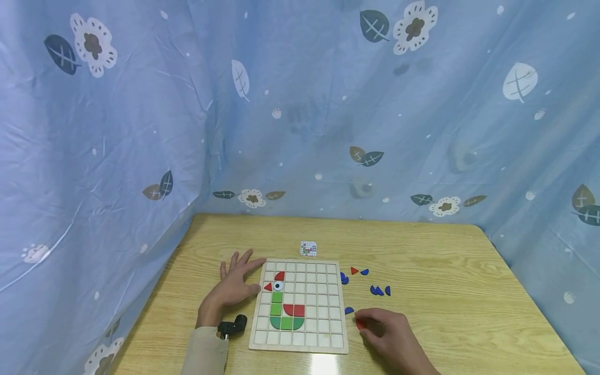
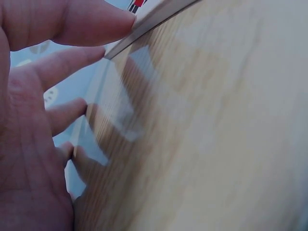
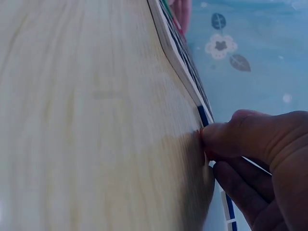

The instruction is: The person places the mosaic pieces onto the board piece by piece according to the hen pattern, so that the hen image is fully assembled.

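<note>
A wooden grid board point(image 1: 323, 312) lies on the table. On its left half, red, green and white-and-black eye pieces form a bird-like figure, with a red triangle point(image 1: 268, 286) beside the eye piece point(image 1: 278, 286). My left hand point(image 1: 234, 286) is spread at the board's left edge, its thumb and index fingertip touching the rim, as the left wrist view point(image 2: 33, 115) also shows. Right of the board, my right hand point(image 1: 389, 336) pinches a small red piece point(image 1: 360, 324) between thumb and fingers, low over the table. The fingers partly cover its shape. One blue piece point(image 1: 349, 310) lies just beyond that hand.
A small pattern card point(image 1: 308, 248) lies behind the board. Loose blue pieces point(image 1: 379, 291) and another red triangle point(image 1: 354, 271) are scattered to the board's right. A patterned blue cloth point(image 1: 300, 130) hangs around the table point(image 1: 445, 291).
</note>
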{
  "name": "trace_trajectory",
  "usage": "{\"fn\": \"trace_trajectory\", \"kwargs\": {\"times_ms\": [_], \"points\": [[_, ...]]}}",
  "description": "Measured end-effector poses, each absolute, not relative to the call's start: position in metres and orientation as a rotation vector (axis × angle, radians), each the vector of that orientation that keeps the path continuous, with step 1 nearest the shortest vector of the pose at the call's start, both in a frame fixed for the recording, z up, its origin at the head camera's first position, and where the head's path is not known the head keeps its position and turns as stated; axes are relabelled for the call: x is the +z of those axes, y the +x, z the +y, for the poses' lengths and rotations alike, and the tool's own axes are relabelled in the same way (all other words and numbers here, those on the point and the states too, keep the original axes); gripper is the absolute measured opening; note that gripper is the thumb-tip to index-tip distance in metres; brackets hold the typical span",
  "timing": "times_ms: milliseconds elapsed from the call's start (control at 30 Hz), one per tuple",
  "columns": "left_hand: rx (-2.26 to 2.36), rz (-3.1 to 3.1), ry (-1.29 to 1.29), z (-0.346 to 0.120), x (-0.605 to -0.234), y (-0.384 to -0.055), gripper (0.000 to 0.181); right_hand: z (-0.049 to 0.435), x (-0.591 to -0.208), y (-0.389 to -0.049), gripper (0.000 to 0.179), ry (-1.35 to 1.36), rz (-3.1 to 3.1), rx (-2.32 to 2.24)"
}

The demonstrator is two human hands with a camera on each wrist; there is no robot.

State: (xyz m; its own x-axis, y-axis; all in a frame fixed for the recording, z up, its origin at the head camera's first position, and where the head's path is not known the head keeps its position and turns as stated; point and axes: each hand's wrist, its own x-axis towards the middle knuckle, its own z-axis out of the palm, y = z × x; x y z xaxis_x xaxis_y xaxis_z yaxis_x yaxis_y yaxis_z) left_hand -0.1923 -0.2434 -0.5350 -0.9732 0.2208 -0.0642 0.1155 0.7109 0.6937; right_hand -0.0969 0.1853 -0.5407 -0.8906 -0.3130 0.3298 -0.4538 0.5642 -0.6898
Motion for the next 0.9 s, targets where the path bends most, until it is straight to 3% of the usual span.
{"fn": "trace_trajectory", "kwargs": {"times_ms": [133, 400, 667, 900], "points": [[1.119, 2.769, 0.276, -0.2427, -0.5352, -0.1923, 0.079, 0.1847, -0.5398, -0.0977, 0.042, 0.633, -2.644, 1.189], [1.116, 2.762, 0.278, -0.2437, -0.5347, -0.1927, 0.079, 0.1873, -0.5338, -0.0969, 0.038, 0.279, -2.749, 1.244], [1.127, 2.761, 0.276, -0.2436, -0.5356, -0.1921, 0.079, 0.1819, -0.5399, -0.1012, 0.038, 0.572, -2.663, 1.207], [1.126, 2.765, 0.276, -0.2435, -0.5352, -0.1918, 0.078, 0.1785, -0.5393, -0.1031, 0.040, 0.611, -2.645, 1.094]]}}
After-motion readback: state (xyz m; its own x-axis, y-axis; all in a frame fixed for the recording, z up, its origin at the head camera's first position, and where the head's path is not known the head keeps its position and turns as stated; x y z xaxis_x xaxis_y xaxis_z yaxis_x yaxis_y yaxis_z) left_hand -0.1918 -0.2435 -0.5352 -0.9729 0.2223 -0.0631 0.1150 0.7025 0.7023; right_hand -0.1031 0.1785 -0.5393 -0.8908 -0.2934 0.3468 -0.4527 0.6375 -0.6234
